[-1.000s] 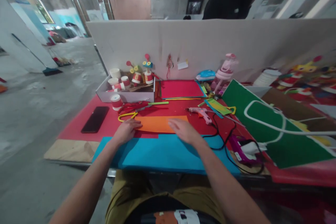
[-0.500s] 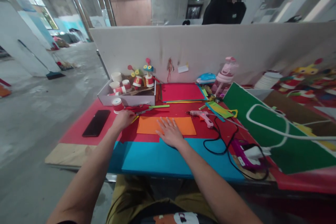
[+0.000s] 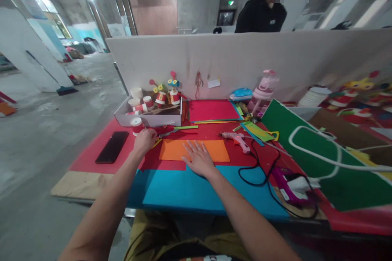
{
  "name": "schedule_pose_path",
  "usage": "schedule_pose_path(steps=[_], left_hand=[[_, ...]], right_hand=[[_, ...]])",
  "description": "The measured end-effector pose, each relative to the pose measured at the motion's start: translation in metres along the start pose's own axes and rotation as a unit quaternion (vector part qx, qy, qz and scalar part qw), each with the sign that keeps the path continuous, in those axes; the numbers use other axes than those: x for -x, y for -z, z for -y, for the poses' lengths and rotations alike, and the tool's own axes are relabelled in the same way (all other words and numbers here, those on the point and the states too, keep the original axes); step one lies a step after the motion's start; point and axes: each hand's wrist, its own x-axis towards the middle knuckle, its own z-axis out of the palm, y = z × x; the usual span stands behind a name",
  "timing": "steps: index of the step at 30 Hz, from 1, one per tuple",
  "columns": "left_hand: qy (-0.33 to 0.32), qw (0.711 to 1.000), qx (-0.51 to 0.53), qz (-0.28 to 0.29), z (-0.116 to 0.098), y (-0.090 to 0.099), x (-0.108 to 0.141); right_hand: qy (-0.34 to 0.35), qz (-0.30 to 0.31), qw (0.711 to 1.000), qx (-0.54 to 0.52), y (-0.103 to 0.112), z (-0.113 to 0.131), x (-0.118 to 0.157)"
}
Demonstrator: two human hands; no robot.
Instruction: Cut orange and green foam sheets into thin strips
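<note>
Head view: right hand (image 3: 199, 160) spread flat on orange paper (image 3: 219, 151)

Laid flat and crosswise on a red surface (image 3: 208, 132) as a plain orange paper rectangle (image 3: 172, 149), partly covered, near yellow-handled scissors (image 3: 157, 143), mostly hidden.

A pink bottle (image 3: 262, 90) stands beside a blue packet (image 3: 241, 94)

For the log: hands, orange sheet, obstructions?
Right hand flat on orange sheet. Left hand at yellow-handled tool, grip unclear. Sheet flat on red surface. Glue gun near its right end.
</note>
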Motion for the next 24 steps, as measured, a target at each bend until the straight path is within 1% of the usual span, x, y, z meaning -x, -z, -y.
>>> schedule_pose_path(steps=[4, 7, 11, 13, 17, 24], left_hand=[[-0.023, 1.000, 0.006, 0.007, -0.008, -0.006, 0.007], [-0.036, 0.999, 0.013, 0.007, -0.010, -0.010, 0.008], [0.009, 0.999, -0.003, -0.038, -0.006, -0.007, 0.001], [0.027, 0.998, -0.029, -0.046, -0.002, -0.003, -0.004], [0.039, 0.996, -0.074, -0.008, 0.000, 0.000, -0.015], [0.017, 0.995, -0.079, 0.055, -0.002, -0.012, -0.042]], right_hand=[[0.000, 0.000, 1.000, 0.000, -0.002, -0.001, 0.000], [0.002, -0.006, 1.000, -0.001, -0.002, -0.002, 0.001], [0.004, -0.008, 1.000, 0.001, -0.001, -0.002, 0.001], [0.004, -0.006, 1.000, 0.002, -0.001, -0.002, 0.002], [0.004, -0.007, 1.000, 0.002, 0.000, -0.001, 0.002], [0.001, -0.008, 1.000, 0.000, -0.001, -0.002, 0.001]])
